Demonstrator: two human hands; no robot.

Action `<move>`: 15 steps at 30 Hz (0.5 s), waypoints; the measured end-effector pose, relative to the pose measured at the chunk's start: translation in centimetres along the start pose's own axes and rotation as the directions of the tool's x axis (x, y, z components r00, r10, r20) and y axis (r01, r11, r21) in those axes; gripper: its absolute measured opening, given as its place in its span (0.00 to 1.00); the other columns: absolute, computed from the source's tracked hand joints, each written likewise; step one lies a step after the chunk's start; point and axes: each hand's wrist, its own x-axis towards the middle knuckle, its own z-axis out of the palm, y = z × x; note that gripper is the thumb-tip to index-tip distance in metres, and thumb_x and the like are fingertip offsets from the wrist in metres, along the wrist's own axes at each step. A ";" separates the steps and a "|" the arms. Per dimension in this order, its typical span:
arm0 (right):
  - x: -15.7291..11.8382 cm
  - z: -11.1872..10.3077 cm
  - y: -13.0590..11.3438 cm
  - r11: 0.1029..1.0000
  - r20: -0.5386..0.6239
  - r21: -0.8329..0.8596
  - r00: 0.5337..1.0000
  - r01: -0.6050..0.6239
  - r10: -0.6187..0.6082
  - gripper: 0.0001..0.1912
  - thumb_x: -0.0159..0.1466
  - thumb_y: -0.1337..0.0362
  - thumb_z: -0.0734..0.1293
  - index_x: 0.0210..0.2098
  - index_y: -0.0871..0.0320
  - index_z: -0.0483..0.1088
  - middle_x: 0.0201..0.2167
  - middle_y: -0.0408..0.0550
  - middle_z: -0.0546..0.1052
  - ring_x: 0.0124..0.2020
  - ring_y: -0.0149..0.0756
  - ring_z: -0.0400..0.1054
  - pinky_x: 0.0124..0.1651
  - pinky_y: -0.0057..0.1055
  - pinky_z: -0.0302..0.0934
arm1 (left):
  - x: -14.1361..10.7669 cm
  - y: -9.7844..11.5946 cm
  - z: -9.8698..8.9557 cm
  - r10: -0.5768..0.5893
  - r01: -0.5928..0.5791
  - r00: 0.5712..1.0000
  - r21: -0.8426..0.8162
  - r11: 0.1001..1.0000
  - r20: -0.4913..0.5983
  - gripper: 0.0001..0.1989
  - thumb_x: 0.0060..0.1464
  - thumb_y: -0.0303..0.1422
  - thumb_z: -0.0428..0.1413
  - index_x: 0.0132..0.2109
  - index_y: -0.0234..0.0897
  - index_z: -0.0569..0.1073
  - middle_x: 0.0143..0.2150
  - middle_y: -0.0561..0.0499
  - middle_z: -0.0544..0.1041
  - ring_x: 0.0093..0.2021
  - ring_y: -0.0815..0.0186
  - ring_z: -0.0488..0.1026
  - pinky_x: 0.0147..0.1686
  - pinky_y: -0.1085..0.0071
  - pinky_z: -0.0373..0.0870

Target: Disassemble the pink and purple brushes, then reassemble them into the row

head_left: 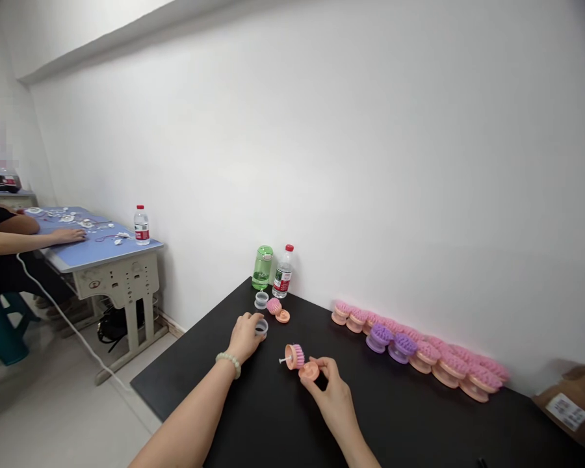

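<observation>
My left hand, a beaded bracelet at its wrist, has its fingers closed on the side of a translucent grey ring-shaped part on the black table. The thumb and fingers of my right hand pinch a round peach plastic cap. Between the hands, a scrub brush head with pink bristles lies on its side, its white stem pointing left. Farther back are another grey ring-shaped part, a pink-bristled brush head and a second peach cap.
Along the wall stand rows of pink scrub brushes, with two purple ones in front. A green bottle and a water bottle occupy the back corner. A cardboard box sits right. Another person's hand rests on a blue desk.
</observation>
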 end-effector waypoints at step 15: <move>5.2 8.7 1.8 0.948 0.048 -0.245 0.979 0.204 -0.199 0.27 0.58 0.62 0.66 0.57 0.58 0.68 0.57 0.59 0.75 0.64 0.58 0.63 0.66 0.57 0.53 | -0.7 0.8 0.8 0.137 -0.155 0.985 0.181 0.971 0.109 0.30 0.51 0.39 0.63 0.62 0.51 0.71 0.68 0.42 0.62 0.69 0.38 0.51 0.64 0.46 0.53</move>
